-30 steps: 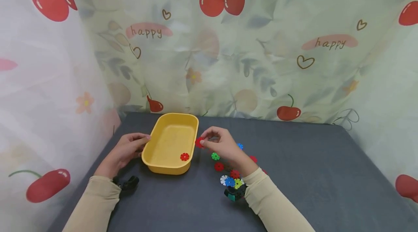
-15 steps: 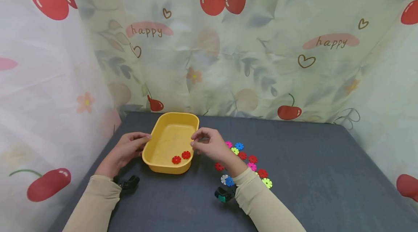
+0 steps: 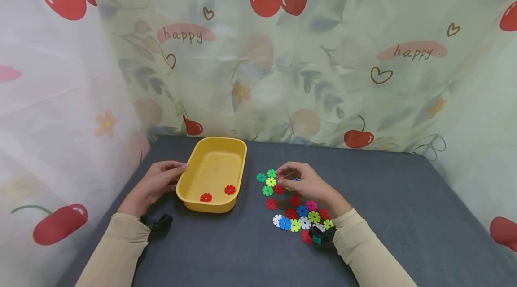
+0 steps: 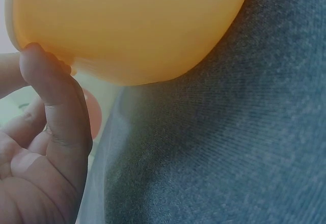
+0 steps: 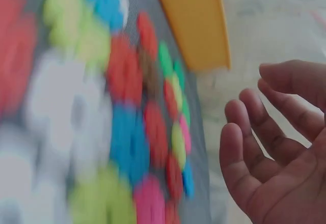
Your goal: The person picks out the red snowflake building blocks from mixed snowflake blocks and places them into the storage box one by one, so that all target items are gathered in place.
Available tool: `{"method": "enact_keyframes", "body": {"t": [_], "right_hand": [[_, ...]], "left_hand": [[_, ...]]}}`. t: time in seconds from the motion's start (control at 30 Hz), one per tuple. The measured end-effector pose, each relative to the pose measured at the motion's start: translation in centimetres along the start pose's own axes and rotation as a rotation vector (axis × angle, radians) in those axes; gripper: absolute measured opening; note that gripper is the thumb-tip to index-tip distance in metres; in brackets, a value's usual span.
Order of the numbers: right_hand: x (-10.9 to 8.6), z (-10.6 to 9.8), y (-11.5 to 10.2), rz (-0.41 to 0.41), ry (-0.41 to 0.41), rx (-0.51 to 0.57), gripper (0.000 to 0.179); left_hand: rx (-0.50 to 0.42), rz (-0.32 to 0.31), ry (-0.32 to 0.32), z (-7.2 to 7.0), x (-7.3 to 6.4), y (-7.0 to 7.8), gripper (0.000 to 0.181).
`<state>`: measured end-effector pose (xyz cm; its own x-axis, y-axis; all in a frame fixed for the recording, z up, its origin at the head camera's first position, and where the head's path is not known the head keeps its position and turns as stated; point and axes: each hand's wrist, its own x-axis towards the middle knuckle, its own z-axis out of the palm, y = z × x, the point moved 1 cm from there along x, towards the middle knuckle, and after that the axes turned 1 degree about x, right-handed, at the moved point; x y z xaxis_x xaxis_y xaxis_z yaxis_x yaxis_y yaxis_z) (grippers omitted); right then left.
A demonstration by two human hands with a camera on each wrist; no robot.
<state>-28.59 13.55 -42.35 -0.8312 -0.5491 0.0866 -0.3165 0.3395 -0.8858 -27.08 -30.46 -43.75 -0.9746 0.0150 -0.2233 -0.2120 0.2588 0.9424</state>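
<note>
A yellow plastic tub point(image 3: 214, 206) stands at the left of the table, with two red snowflake discs point(image 3: 230, 190) lying on its floor. My left hand point(image 3: 158, 183) pinches the tub's left rim. Seen from the left wrist, the thumb of that hand point(image 4: 56, 112) lies against the tub's wall point(image 4: 137, 40). To the right of the tub, my right hand point(image 3: 307, 183) hovers over the far part of a spread of snowflake discs point(image 3: 302, 210). In the right wrist view its fingers point(image 5: 234, 152) are loosely bent, thumb apart, with nothing between them.
The spread holds red, green, yellow, blue, white and pink discs, with one brown disc point(image 5: 149, 75). Dark grey cloth point(image 3: 404, 215) covers the table. A printed curtain point(image 3: 307, 76) hangs behind and at both sides.
A red disc left my right hand and dropped into the tub, which now holds two. That hand then moved right, from the tub's edge to above the loose discs. My left hand stayed put.
</note>
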Motion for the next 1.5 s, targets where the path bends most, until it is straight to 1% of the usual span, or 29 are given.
{"method": "enact_keyframes", "body": {"t": [0.17,0.27,0.33,0.43,0.63,0.7,0.83,1.0,1.1,1.23,1.4,1.5], "right_hand": [[-2.5,-3.6,2.5,0.044,-0.011,-0.085,0.03],[-3.9,-5.4,3.6,0.094,-0.025,-0.129,0.033],[-4.6,-6.3,4.0,0.129,-0.038,-0.152,0.035],[-5.1,-7.1,4.6,0.166,-0.063,-0.189,0.038],[-5.1,-6.6,4.5,0.158,-0.119,-0.285,0.04],[-5.1,-6.4,4.3,0.157,-0.119,-0.305,0.04],[-5.1,-6.1,4.1,0.15,-0.118,-0.31,0.033],[-5.0,-6.1,4.2,0.126,-0.122,-0.292,0.024],[-4.9,-6.2,4.3,0.106,-0.12,-0.278,0.021],[-4.7,-6.0,4.2,0.081,-0.095,-0.271,0.02],[-4.2,-5.2,3.9,0.037,-0.065,-0.247,0.015],[-3.5,-4.4,3.3,0.009,-0.062,-0.202,0.013]], "left_hand": [[-0.011,0.008,-0.017,0.2,0.0,0.2,0.059],[-0.01,0.003,-0.016,0.1,0.0,0.2,0.059],[-0.01,0.0,-0.013,0.1,0.0,0.2,0.059],[-0.02,0.0,-0.011,0.1,0.0,0.1,0.059],[-0.033,0.001,-0.015,0.1,-0.1,0.0,0.06],[-0.035,0.005,-0.015,0.1,-0.2,0.1,0.06],[-0.037,0.006,-0.012,0.1,-0.2,0.2,0.06],[-0.021,-0.004,-0.013,0.0,-0.3,0.3,0.059],[-0.017,-0.01,0.0,-0.1,-0.4,0.3,0.058],[-0.008,0.001,0.001,-0.1,-0.5,0.2,0.059],[-0.017,0.012,-0.007,0.0,-0.3,0.0,0.059],[-0.024,0.008,0.0,0.0,-0.3,-0.1,0.057]]}}
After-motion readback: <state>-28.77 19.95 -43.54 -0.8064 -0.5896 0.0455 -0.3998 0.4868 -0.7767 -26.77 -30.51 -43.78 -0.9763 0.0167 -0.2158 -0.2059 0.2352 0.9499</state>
